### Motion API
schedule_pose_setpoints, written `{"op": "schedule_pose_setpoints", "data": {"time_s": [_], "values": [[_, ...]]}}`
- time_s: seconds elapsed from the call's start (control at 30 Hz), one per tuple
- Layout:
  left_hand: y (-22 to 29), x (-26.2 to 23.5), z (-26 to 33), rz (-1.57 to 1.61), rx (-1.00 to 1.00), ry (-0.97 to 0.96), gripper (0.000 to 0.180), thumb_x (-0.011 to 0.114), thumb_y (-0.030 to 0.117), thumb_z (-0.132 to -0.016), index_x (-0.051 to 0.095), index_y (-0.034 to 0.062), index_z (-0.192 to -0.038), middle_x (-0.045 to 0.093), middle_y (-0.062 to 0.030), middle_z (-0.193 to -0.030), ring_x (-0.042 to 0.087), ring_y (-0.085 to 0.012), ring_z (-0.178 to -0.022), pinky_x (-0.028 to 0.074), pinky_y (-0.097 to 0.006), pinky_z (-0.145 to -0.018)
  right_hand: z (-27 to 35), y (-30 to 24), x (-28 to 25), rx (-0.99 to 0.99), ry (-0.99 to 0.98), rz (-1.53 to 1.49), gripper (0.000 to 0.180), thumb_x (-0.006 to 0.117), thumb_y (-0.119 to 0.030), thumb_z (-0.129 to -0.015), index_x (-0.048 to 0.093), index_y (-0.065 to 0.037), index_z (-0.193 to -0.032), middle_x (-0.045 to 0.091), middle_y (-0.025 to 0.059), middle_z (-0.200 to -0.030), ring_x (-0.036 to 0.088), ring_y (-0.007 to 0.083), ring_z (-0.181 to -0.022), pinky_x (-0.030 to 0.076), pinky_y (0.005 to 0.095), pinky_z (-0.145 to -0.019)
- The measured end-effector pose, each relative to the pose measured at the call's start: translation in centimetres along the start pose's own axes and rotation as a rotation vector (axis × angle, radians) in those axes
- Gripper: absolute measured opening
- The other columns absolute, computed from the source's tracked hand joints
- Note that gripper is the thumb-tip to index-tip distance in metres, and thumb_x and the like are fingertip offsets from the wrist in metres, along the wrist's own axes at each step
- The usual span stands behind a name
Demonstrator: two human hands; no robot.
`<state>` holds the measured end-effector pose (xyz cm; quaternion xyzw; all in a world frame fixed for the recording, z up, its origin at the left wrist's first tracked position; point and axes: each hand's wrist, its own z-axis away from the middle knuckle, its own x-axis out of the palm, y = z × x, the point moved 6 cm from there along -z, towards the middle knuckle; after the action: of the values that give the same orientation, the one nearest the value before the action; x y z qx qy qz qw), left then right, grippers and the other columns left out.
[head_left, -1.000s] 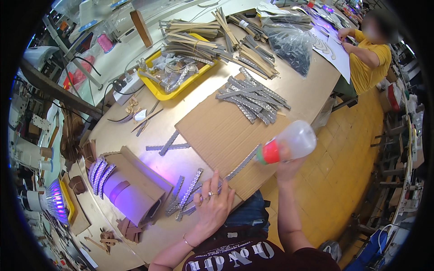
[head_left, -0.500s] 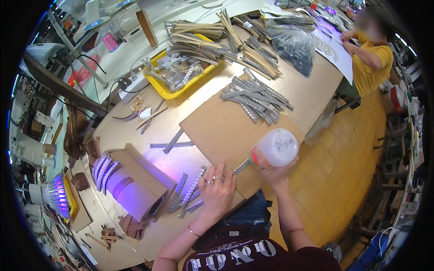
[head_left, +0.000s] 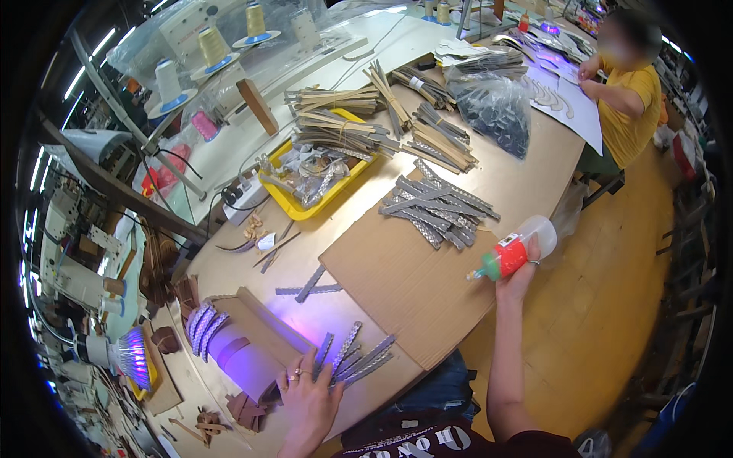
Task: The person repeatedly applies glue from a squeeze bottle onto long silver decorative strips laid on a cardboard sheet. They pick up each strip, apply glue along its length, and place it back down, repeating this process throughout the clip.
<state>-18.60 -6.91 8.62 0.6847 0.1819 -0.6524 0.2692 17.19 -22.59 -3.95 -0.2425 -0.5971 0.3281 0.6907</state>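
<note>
Your long tan worktable [head_left: 527, 175] ran from lower left to upper right of the frame. A cardboard sheet [head_left: 405, 275] lay flat at centre, a heap of grey patterned strips [head_left: 435, 206] on its upper end. Above left sat a yellow tray [head_left: 298, 202]; beyond it, bundles of tan strips [head_left: 343, 122] and a dark plastic bag [head_left: 492, 107]. At lower left, more grey strips [head_left: 355, 359] lay beside an open cardboard box [head_left: 252, 336].

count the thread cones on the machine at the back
3 in view: a white cone at the left, a yellowish cone in the middle and another yellowish cone at the right, each on a blue base. More may be hidden under the plastic cover.
</note>
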Motion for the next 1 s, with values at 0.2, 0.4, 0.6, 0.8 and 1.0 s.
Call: {"op": "schedule_pose_setpoints", "data": {"time_s": [0.2, 0.4, 0.6, 0.8, 1.0], "values": [[3.3, 0.6, -9.7, 0.232, 0.146, 0.245, 0.035, 0.07, 0.019, -0.081, 0.066, 0.0067, -0.113, 0.052, -0.0157, -0.133, 0.048, -0.0365, -0.119, 0.036, -0.047, -0.1, 0.8, 0.6, -0.3, -0.189, -0.093, 0.116, 0.044, 0.064, -0.03, -0.089, 0.049, -0.003, -0.12, 0.058, 0.0061, -0.103, 0.06, 0.0148, -0.09, 0.053, 0.0307, -0.076], [6.4, 5.6, -25.3, 0.23, 0.25, 0.401, 0.029, 0.065, 0.02, -0.085, 0.068, 0.0075, -0.111, 0.054, -0.0156, -0.131, 0.048, -0.0343, -0.12, 0.035, -0.047, -0.101, 0.4, 0.9, -0.6, -0.378, -0.105, 0.238, 0.046, 0.066, -0.022, -0.087, 0.046, -0.002, -0.123, 0.055, 0.005, -0.105, 0.057, 0.014, -0.093, 0.051, 0.0304, -0.079], [5.2, 6.9, -26.7, 0.165, 0.257, 0.333, 0.021, 0.065, 0.019, -0.086, 0.071, 0.0087, -0.103, 0.059, -0.0122, -0.126, 0.05, -0.0278, -0.119, 0.031, -0.044, -0.103, 0.8, 0.4, 0.0, -0.36, -0.147, 0.247, 0.045, 0.065, -0.023, -0.086, 0.046, -0.002, -0.122, 0.054, 0.004, -0.104, 0.056, 0.0138, -0.094, 0.049, 0.0313, -0.082], [4.4, 4.3, -18.2, 0.273, 0.106, 0.49, 0.018, 0.066, 0.019, -0.086, 0.07, 0.0078, -0.098, 0.06, -0.011, -0.123, 0.054, -0.0271, -0.114, 0.031, -0.045, -0.1, 1.1, 0.0, 0.0, -0.216, -0.088, 0.074, 0.048, 0.063, -0.035, -0.088, 0.049, -0.003, -0.12, 0.056, 0.0048, -0.102, 0.058, 0.0154, -0.091, 0.05, 0.0315, -0.08], [8.9, 7.0, -7.7, 0.256, 0.268, 0.299, 0.024, 0.069, 0.018, -0.083, 0.069, 0.0086, -0.105, 0.06, -0.0107, -0.123, 0.054, -0.0281, -0.115, 0.033, -0.044, -0.098, 1.5, -2.0, -2.3, -0.122, 0.022, 0.052, 0.051, 0.061, -0.043, -0.088, 0.051, -0.002, -0.118, 0.059, 0.0066, -0.099, 0.061, 0.0168, -0.086, 0.053, 0.0333, -0.076]]}}
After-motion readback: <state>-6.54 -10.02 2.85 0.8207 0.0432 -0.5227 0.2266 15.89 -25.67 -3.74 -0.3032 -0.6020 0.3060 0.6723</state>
